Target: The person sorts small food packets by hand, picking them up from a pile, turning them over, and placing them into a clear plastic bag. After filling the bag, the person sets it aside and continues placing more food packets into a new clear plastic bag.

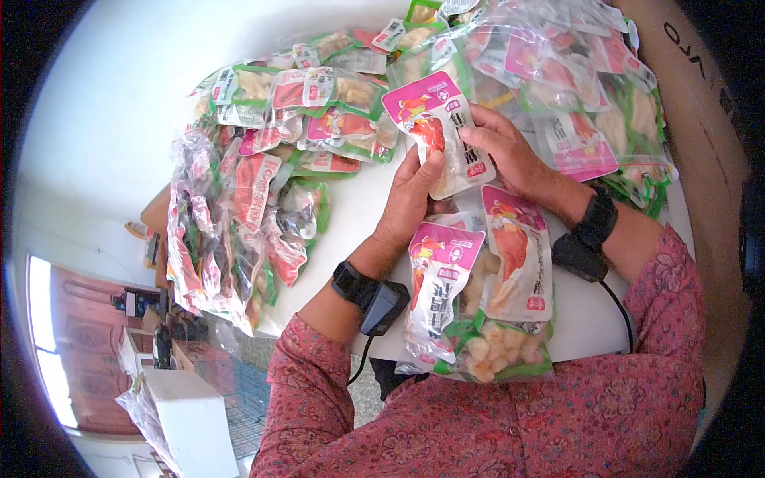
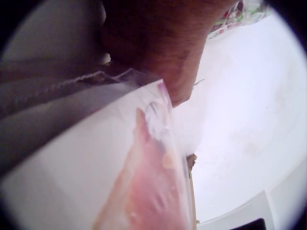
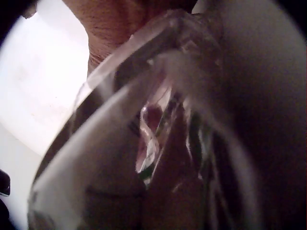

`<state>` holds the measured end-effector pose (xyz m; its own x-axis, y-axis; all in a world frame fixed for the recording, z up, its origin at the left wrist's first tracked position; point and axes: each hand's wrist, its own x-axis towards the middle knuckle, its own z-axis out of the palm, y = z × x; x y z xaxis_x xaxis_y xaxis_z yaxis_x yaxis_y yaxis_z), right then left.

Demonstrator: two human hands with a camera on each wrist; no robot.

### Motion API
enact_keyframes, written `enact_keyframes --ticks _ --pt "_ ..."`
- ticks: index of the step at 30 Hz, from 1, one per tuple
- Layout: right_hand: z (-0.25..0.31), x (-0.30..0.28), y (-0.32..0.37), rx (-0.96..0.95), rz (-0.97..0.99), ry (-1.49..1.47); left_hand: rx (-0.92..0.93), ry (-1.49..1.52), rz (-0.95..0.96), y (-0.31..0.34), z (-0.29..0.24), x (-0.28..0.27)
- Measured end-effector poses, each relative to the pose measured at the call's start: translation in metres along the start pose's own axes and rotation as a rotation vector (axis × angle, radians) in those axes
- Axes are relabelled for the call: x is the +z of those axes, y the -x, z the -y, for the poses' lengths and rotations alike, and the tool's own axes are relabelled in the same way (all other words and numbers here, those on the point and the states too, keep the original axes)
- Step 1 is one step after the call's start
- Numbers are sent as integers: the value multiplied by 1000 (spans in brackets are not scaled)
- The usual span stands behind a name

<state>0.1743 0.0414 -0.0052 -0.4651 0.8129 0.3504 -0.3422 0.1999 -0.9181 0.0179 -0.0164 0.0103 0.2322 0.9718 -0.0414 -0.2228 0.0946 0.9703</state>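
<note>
Both hands hold a pink-and-white printed food packet (image 1: 437, 131) in the head view. My left hand (image 1: 408, 199) pinches its lower left side, thumb on the front. The right hand (image 1: 506, 151) grips its right edge. Just below them, at the table's front edge, lies a clear plastic bag (image 1: 466, 307) with similar packets and pale food pieces showing. Close to the camera in the left wrist view is a white printed surface (image 2: 72, 167) with a reddish picture, below the hand (image 2: 158, 48). Clear plastic (image 3: 91, 153) fills much of the right wrist view.
A heap of filled packets (image 1: 255, 191) covers the left side of the white table (image 1: 343, 219). More bagged packets (image 1: 558, 72) are piled at the back right. A cardboard surface with dark marks (image 1: 677, 64) borders the right. A white box (image 1: 187, 414) stands lower left.
</note>
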Motion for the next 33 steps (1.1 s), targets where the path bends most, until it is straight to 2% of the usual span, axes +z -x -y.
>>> enact_keyframes --ticks 2,4,6,8,11,16,33 --pt "7 6 3 75 -96 -20 21 9 9 -3 5 -2" --pt "3 5 -2 30 -83 -56 38 19 19 -5 7 -5" --pt "3 7 -2 -9 -78 -91 -52 -67 69 -4 9 -7" --pt "8 9 0 134 -50 -336 -39 -46 96 -5 10 -8" --pt "5 5 1 197 4 -368 -23 44 143 -5 8 -9" --pt "2 3 1 204 -37 -358 10 -59 176 -5 9 -10" --pt "2 5 1 179 -100 -318 -11 -77 192 -5 7 -11"
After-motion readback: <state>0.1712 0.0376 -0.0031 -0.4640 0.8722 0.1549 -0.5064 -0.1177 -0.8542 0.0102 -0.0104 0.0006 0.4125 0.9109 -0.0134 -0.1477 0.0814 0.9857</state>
